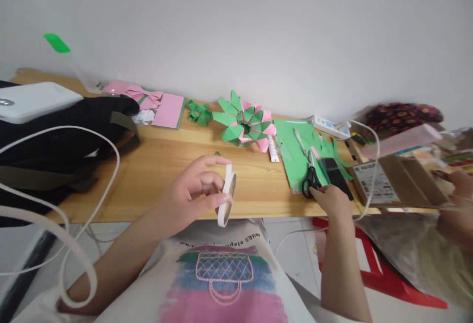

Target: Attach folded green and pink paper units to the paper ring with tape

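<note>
Between the thumb and fingers of my left hand (pixel 197 190) is a narrow roll of white tape (pixel 223 204), held on edge above the table's front edge. Its inner side looks brownish. My right hand (pixel 332 200) reaches down at the right, fingertips closed at the black handle of a pair of scissors (pixel 311 181). The scissors lie on green paper (pixel 295 140), blades pointing toward the wall. Beyond my hands stands a folded green and pink paper flower (pixel 246 121). A white tube (pixel 273 149) lies at its right side.
Pink paper (pixel 168 110) and a small green folded piece (pixel 198 113) lie at the back. A black bag (pixel 107 130) with white cables covers the left. To the right are a phone (pixel 336 175), power strip (pixel 330 126), cardboard box (pixel 399 180) and another person's hand (pixel 461 185).
</note>
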